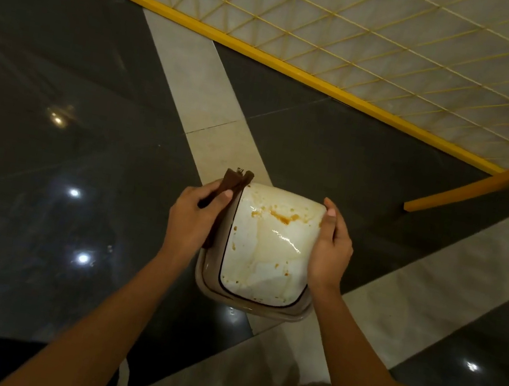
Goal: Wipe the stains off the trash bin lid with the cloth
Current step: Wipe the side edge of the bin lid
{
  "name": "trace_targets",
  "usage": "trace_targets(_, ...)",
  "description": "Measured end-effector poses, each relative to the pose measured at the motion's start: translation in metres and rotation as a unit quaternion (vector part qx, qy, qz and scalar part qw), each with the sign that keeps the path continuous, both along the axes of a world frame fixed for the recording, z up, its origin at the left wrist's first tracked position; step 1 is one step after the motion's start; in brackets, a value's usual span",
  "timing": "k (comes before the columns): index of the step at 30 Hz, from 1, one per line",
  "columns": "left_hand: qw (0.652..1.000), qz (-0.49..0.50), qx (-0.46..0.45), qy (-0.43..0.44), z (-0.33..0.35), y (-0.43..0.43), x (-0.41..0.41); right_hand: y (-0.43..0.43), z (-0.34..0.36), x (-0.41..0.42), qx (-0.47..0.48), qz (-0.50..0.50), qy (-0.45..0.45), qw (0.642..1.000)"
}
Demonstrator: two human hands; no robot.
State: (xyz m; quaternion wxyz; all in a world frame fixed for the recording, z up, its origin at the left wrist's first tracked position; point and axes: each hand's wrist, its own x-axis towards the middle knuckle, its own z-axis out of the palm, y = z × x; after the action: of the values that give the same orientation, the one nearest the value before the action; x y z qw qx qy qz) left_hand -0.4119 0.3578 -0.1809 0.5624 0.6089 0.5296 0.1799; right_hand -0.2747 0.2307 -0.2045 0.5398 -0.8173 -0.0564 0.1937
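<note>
Seen from above on glossy dark floor (66,69) crossed by pale stripes: trash bin lid (268,245), white, set in a grey-brown rim, smeared with orange-brown stains (282,218) thickest near its far edge. Left hand (196,217) closed around a folded brown cloth (230,189), pressed against the lid's left edge with the cloth's end poking past the fingers. Right hand (331,248) cupped flat against the lid's right side, fingers loosely curled, gripping nothing else; yellow mesh fence (372,28) beyond.
</note>
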Motion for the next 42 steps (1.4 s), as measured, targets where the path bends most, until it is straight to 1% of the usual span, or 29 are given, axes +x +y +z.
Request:
trace_targets(4,1.000,0.009,-0.001,0.027,-0.003,0.015,0.022,-0.001,0.000,-0.001,-0.017,-0.001,-0.005,1.000)
trace_targets(8,0.998,-0.002,0.049,0.024,0.004,0.006,0.018,0.000,0.002,-0.002,-0.031,-0.016,0.004,0.999)
trace_targets(12,0.995,0.025,0.091,0.026,0.003,-0.021,0.000,-0.005,0.003,-0.008,-0.035,-0.026,0.000,0.999)
trace_targets(14,0.997,0.023,0.076,0.025,0.002,-0.013,0.006,-0.005,0.003,-0.012,-0.038,-0.033,-0.002,0.999)
trace_targets(17,0.999,0.010,0.027,0.033,0.003,0.007,0.021,-0.005,0.001,-0.013,-0.047,-0.046,-0.007,0.998)
trace_targets(18,0.999,0.006,0.029,0.036,0.003,0.008,0.022,-0.005,0.001,-0.013,-0.051,-0.049,-0.010,0.997)
trace_targets(20,0.998,0.002,0.061,0.033,0.006,-0.001,0.017,-0.006,0.002,-0.014,-0.055,-0.058,-0.016,0.997)
trace_targets(23,0.993,0.023,0.109,0.023,0.006,-0.029,-0.001,-0.005,0.004,-0.015,-0.051,-0.063,-0.014,0.997)
trace_targets(26,0.995,0.036,0.088,0.018,0.003,-0.025,0.001,-0.004,0.004,-0.015,-0.050,-0.059,-0.019,0.997)
trace_targets(30,0.999,0.028,0.007,0.031,0.005,0.007,0.024,-0.005,0.004,-0.015,-0.058,-0.063,-0.017,0.996)
trace_targets(32,0.999,0.017,0.012,0.032,0.008,0.008,0.025,-0.005,0.006,-0.015,-0.059,-0.066,-0.013,0.996)
trace_targets(34,0.999,0.009,0.049,0.018,0.010,-0.007,0.013,-0.005,0.006,-0.016,-0.054,-0.066,-0.009,0.996)
trace_targets(38,0.996,0.036,0.075,0.022,0.005,-0.026,-0.003,-0.004,0.008,-0.015,-0.045,-0.067,-0.011,0.997)
trace_targets(40,0.997,0.023,0.064,0.040,0.002,-0.013,0.007,-0.005,0.007,-0.016,-0.046,-0.064,-0.016,0.997)
trace_targets(42,0.998,0.018,0.020,0.049,0.001,0.004,0.021,-0.005,0.007,-0.017,-0.045,-0.062,-0.020,0.997)
